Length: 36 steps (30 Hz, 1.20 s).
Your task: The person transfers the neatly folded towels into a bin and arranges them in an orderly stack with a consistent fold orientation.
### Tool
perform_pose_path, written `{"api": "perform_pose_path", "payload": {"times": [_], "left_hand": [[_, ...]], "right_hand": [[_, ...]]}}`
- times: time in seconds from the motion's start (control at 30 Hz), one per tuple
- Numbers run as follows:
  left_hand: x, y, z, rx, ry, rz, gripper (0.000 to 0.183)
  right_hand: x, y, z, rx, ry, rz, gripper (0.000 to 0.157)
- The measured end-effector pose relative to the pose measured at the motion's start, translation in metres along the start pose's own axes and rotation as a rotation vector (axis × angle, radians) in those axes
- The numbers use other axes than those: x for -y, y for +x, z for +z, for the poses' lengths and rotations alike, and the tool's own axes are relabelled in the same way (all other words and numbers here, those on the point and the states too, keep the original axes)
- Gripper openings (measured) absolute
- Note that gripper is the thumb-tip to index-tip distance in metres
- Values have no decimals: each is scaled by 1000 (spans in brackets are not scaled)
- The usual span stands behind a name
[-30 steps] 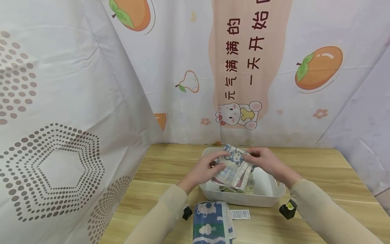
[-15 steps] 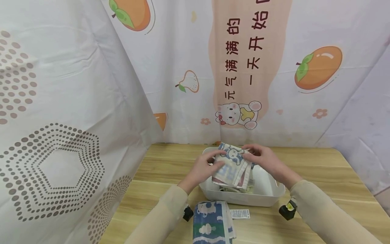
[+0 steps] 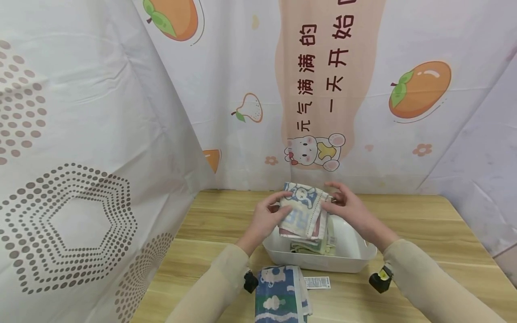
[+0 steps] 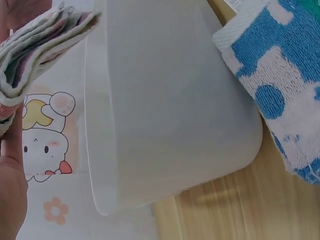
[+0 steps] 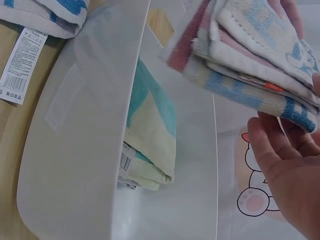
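A folded cream towel (image 3: 300, 215) with a blue rabbit pattern and pinkish inner layers is held above the white plastic bin (image 3: 343, 264). My left hand (image 3: 262, 220) grips its left side, thumb on the front. On the opposite edge, my right hand (image 3: 352, 214) pinches it, with fingers beneath the layers in the right wrist view. Inside the bin lies a green and cream towel (image 5: 155, 135) with a label, partly hidden by the bin wall. A blue folded towel (image 3: 278, 291) with white bear and tree patterns lies on the table in front.
The blue towel's white paper tag (image 3: 317, 282) sticks out on the wooden table (image 3: 226, 215). A printed curtain (image 3: 242, 148) hangs behind the table, and another sheet (image 3: 89, 112) hangs along the left. Black wrist cameras (image 3: 380, 281) sit under both sleeves.
Both hands have lifted the cream towel slightly up and to the left, showing more of the green towel in the bin. The blue towel has stayed in place.
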<state>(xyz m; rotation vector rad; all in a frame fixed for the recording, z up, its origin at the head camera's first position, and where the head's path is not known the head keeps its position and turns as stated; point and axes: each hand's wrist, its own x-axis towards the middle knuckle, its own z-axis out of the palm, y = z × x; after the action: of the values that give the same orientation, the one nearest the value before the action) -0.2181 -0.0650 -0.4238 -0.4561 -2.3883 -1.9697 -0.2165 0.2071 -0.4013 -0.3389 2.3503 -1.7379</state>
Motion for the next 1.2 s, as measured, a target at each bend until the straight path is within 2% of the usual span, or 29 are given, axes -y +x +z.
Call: {"api": "perform_pose_path", "payload": {"times": [0.2,0.47,0.57,0.9,1.2], "left_hand": [[0,2,-1,-68,-120,-37,36],[-2,5,-2,-106,-247,-57,37],[-1,5,-2,-107,-261,-57,37],[2,9,2,-114,-273,-69,37],[1,9,7,-78,-216,-93,37]], "right_hand": [[-3,1,3,37,71,-59,86],[-4,-2,7,81,50,-128,91],[-5,-3,8,111,28,-153,88],[-8,-6,8,177,-77,-147,73],[-9,-6,9,131,-86,-117,69]]}}
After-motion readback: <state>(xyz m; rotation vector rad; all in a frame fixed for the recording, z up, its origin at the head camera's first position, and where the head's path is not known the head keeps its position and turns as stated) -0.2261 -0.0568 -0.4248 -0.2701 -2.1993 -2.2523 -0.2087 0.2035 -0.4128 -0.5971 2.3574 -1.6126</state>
